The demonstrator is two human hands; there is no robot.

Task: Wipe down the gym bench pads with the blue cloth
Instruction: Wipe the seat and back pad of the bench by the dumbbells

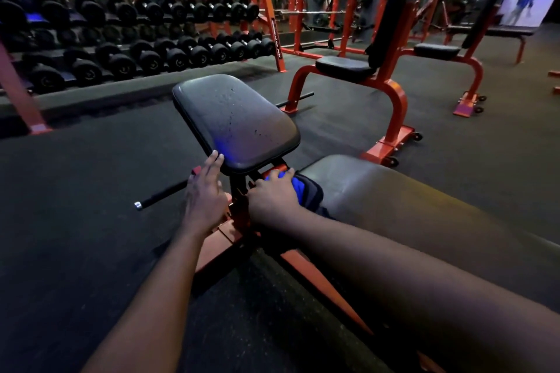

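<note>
The bench's black seat pad [236, 121] is tilted up in the middle of the view, its surface speckled and worn. The long black back pad [394, 200] runs off to the lower right. My left hand [204, 191] reaches forward with straight fingers, the fingertips touching the near edge of the seat pad. My right hand [272, 194] presses the blue cloth [300, 188] against the near end of the back pad, by the gap between the two pads. Most of the cloth is hidden under that hand.
The bench's orange frame [230, 236] and a black crossbar [163, 194] lie below my hands. A dumbbell rack [136, 24] fills the far left. Two more orange benches [385, 48] stand at the right, on dark rubber flooring [75, 206].
</note>
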